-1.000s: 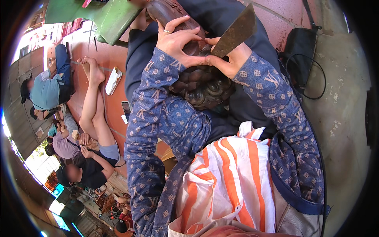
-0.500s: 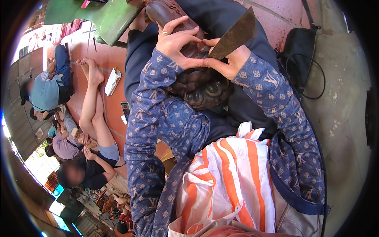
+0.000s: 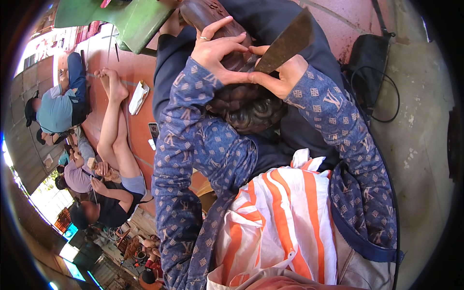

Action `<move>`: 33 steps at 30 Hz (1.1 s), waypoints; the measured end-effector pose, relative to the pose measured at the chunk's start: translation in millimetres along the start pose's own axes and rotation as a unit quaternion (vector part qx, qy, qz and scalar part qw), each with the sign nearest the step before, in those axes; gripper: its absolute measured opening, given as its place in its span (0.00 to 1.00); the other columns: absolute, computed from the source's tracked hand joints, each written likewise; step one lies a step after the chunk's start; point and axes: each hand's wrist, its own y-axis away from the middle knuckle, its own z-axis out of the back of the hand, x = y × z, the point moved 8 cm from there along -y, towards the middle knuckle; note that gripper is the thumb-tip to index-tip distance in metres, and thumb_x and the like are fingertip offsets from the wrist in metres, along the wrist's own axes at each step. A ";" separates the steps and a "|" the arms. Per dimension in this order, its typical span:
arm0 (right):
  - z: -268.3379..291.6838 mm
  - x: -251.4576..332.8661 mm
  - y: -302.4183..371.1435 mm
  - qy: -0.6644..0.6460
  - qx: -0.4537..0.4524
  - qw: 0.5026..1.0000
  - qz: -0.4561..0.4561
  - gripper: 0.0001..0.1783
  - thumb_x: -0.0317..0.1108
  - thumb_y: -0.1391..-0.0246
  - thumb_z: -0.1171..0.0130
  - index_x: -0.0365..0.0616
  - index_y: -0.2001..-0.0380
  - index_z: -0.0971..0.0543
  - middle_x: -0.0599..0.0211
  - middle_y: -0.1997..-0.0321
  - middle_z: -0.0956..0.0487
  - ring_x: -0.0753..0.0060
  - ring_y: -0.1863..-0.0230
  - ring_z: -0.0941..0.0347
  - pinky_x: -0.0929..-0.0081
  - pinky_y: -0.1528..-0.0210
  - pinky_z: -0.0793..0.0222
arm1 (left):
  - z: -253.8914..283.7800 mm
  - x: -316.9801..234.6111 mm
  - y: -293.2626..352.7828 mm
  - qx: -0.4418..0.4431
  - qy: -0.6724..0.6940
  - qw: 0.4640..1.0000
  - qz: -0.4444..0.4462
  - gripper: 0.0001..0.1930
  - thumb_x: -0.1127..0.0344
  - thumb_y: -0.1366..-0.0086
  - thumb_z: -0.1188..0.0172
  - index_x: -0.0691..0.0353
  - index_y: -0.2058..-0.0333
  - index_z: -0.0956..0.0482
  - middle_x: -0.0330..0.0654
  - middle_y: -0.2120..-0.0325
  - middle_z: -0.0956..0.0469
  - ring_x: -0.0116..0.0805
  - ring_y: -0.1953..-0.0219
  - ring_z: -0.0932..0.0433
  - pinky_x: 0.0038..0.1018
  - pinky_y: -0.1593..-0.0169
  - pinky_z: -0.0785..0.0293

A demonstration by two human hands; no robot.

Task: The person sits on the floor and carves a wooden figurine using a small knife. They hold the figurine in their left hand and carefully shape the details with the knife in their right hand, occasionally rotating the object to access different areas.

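A dark brown wood carving (image 3: 256, 113), glossy with curled relief at its near end, lies across my lap. My left hand (image 3: 216, 52), with a ring on one finger, curves over its smooth upper part. Its thumb reaches across to the tip of my right thumb. My right hand (image 3: 285, 72) grips a flat, rust-brown metal blade (image 3: 290, 41) that slants up to the right. The blade's lower end comes down to the wood between my hands. Part of my right hand's fingers is hidden behind the blade.
A green plastic chair (image 3: 128, 24) stands at the far left. On the tiled floor lie a white packet (image 3: 139, 98) and a phone (image 3: 153, 129). A black bag (image 3: 365, 67) with a cord lies to my right. Several people sit at the left, one with legs stretched out (image 3: 113, 116).
My hands and the blade have barely shifted, and the carving stays in my lap. At the left, the nearest seated person's head and hand have moved slightly.
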 end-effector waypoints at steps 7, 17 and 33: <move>0.4 1.0 -4.4 0.017 -0.006 1.000 -0.014 0.21 0.36 0.54 0.34 0.35 0.58 0.22 0.55 0.63 0.19 0.60 0.61 0.21 0.69 0.57 0.28 | 0.8 -1.1 0.6 -0.003 -0.028 0.999 0.016 0.22 0.46 0.65 0.25 0.53 0.73 0.16 0.36 0.59 0.19 0.42 0.40 0.36 0.48 0.39 0.47; 3.3 2.0 -5.2 0.002 0.003 0.999 -0.038 0.24 0.40 0.54 0.35 0.37 0.54 0.23 0.55 0.64 0.19 0.60 0.59 0.21 0.69 0.55 0.28 | 3.7 -6.3 -2.2 0.025 -0.002 1.000 0.000 0.22 0.56 0.63 0.23 0.58 0.68 0.16 0.39 0.57 0.20 0.44 0.38 0.37 0.38 0.40 0.40; -1.5 -13.3 -8.0 -0.034 -0.011 0.997 -0.065 0.20 0.34 0.52 0.38 0.33 0.57 0.23 0.59 0.71 0.18 0.71 0.68 0.21 0.76 0.61 0.27 | -2.3 4.4 -1.9 0.019 -0.018 0.998 0.055 0.23 0.46 0.64 0.26 0.51 0.69 0.15 0.34 0.62 0.18 0.42 0.38 0.40 0.48 0.37 0.52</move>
